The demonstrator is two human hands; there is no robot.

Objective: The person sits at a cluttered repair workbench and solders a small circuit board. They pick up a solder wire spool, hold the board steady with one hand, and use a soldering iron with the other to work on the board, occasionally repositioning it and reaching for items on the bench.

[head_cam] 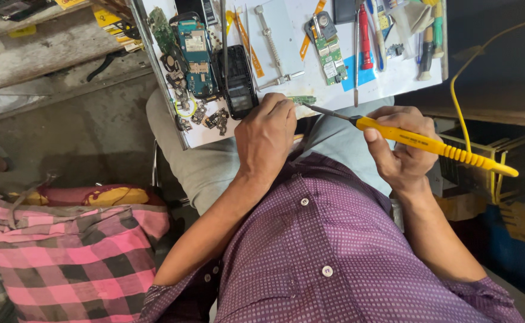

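The right hand point(401, 146) is wrapped firmly around a yellow soldering iron point(430, 145), a smooth plastic handle that turns ribbed toward its rear end, where a thin yellow cord point(461, 90) loops away. Its slim dark metal tip reaches to a small green circuit board point(301, 100) at the near edge of the white work board point(286, 36). The left hand point(266, 134) is closed over that small board, fingertips pinching it down against the white surface just beside the iron's tip. The two hands sit near each other but do not touch.

The white board is flat and scuffed, resting over the person's lap in grey trousers. Spread on it are a black phone body point(238, 81) with a glossy screen, a blue-green phone board point(195, 57) with metal shields, a second green board point(329, 57), a bright steel screw clamp tool point(272, 48), a red-handled screwdriver point(365, 36) and loose dark scraps of parts point(205, 116). Nothing is held in a tray or box; everything lies loose.

The shirt is purple with fine pale dots and white buttons. To the left lies a soft pink and black checked cloth point(71, 257).
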